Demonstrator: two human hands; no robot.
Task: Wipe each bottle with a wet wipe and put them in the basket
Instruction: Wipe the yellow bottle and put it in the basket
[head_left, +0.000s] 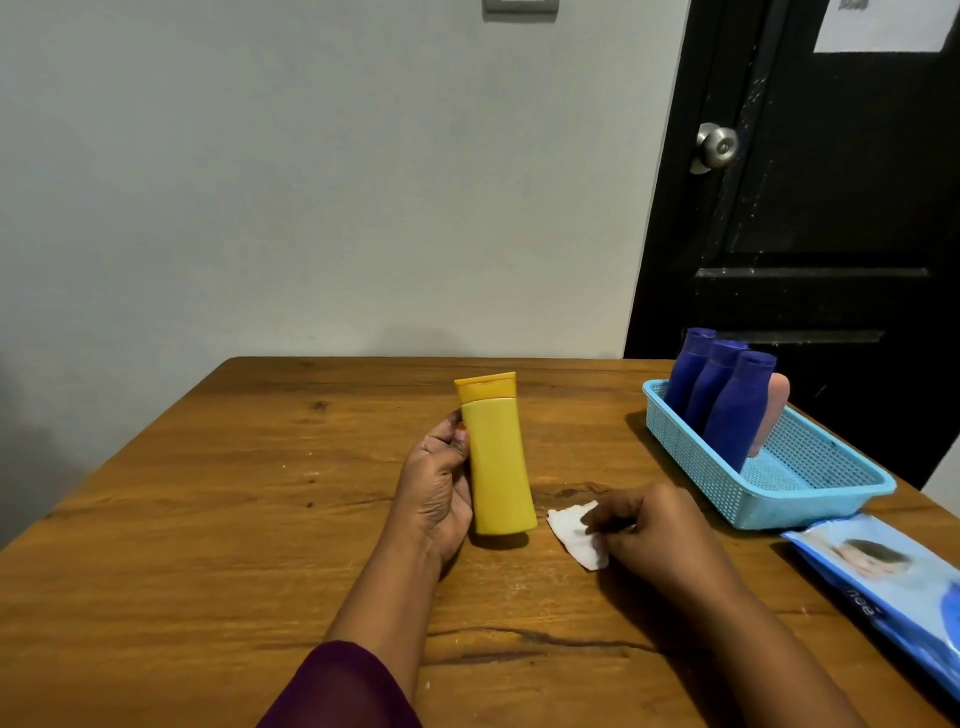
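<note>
Landmark: yellow bottle (498, 457), mid worktop (208, 519).

Nearest, right of bottle: wipes pack (883, 582) lying at worktop's right edge.
Right hand (654, 530) just right of bottle base, fingers pinching white wipe (574, 535) lying against worktop.
Left hand (436, 488) gripping bottle from left, fingers curling around its side; bottle standing tilted, cap up.
Farther right of bottle: blue basket (810, 499) holding three blue bottles (737, 410) and pink bottle (771, 410), all leaning.

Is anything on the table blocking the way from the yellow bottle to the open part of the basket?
Nothing visible does. The yellow bottle is held in the left hand; between it and the blue basket lie bare table and the right hand on the wipe. The basket's near end is free; bottles fill its far end.
</note>
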